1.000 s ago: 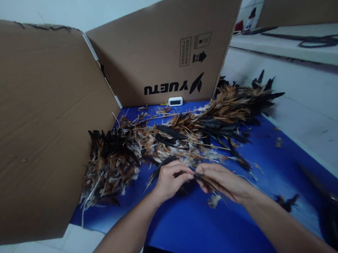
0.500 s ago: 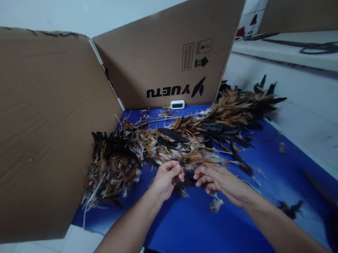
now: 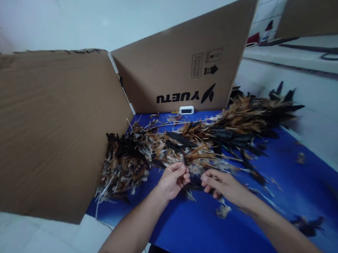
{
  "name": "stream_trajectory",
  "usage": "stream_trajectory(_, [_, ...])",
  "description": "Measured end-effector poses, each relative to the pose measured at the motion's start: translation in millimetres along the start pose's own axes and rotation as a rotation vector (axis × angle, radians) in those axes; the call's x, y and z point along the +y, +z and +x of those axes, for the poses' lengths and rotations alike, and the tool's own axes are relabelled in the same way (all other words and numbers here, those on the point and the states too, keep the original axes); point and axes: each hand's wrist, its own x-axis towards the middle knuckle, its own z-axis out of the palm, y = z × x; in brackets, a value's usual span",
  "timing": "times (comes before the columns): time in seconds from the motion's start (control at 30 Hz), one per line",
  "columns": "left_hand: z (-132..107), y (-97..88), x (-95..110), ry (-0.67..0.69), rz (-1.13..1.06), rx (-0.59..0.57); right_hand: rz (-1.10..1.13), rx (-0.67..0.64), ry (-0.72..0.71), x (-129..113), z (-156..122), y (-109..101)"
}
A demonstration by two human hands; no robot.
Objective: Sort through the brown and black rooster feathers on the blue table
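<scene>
Fingers and thumb of my left hand (image 3: 175, 180) are pinched together on what looks like a thin dark feather (image 3: 185, 158), whose tip rises above them. Just to the right, my right hand (image 3: 218, 183) has its thumb and fingers drawn together; what they hold, if anything, is too small to make out. Both hands are at the front edge of a loose pile of brown, black and white feathers (image 3: 194, 144). A fluffy feather tuft (image 3: 223, 211) lies below my right hand.
A blue tabletop (image 3: 177, 231) carries the feathers. A dense bundle of brown and black feathers (image 3: 250, 114) lies at the back right, a darker clump (image 3: 125, 165) at the left. Cardboard panels (image 3: 55, 131) stand left and behind. A small white digital device (image 3: 187, 110) sits at the back.
The whole view has shifted, so things appear further right and slightly lower. My right hand's fingers have closed from a looser spread. My left hand keeps its pinch.
</scene>
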Motion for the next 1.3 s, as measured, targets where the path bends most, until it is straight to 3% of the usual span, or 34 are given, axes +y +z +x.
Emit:
stream_trajectory(0.27, [-8, 15.1, 15, 0.103, 0.085, 0.060, -0.101, -0.014, -0.062, 21, 10, -5])
stream_trajectory(0.43, [-28, 16.2, 45, 0.319, 0.241, 0.116, -0.146, -0.022, -0.128, 26, 13, -7])
stream_trajectory(0.6, [-51, -26.1, 87, 0.561, 0.557, 0.386, -0.272, -0.053, -0.169, 26, 13, -6])
stream_trajectory(0.67, [-56, -50.6, 107, 0.661, 0.761, 0.567, -0.321, -0.050, -0.173, 26, 13, -5])
stream_trajectory(0.73, [-60, -73.4, 130, 0.790, 1.107, 0.861, -0.373, -0.044, -0.184, 25, 12, -4])
stream_trajectory(0.77, [-62, -83.0, 140, 0.818, 1.167, 0.930, -0.397, -0.042, -0.189, 24, 12, -4])
stream_trajectory(0.93, [-70, -111.4, 180, 0.886, 1.424, 1.144, -0.482, -0.025, -0.218, 15, 7, -3])
stream_trajectory(1.03, [-75, -118.3, 186, 0.863, 1.589, 1.190, -0.504, -0.019, -0.230, 9, 4, -3])
stream_trajectory(1.17, [-83, -121.3, 180, 0.832, 1.721, 1.211, -0.516, -0.006, -0.252, 6, 3, -2])
stream_trajectory(1.23, [-87, -118.7, 172, 0.850, 1.782, 1.166, -0.498, 0.029, -0.274, 7, 4, -3])
stream_trajectory(1.3, [-89, -112.2, 161, 0.905, 1.847, 1.047, -0.428, 0.133, -0.285, 10, 6, -4])
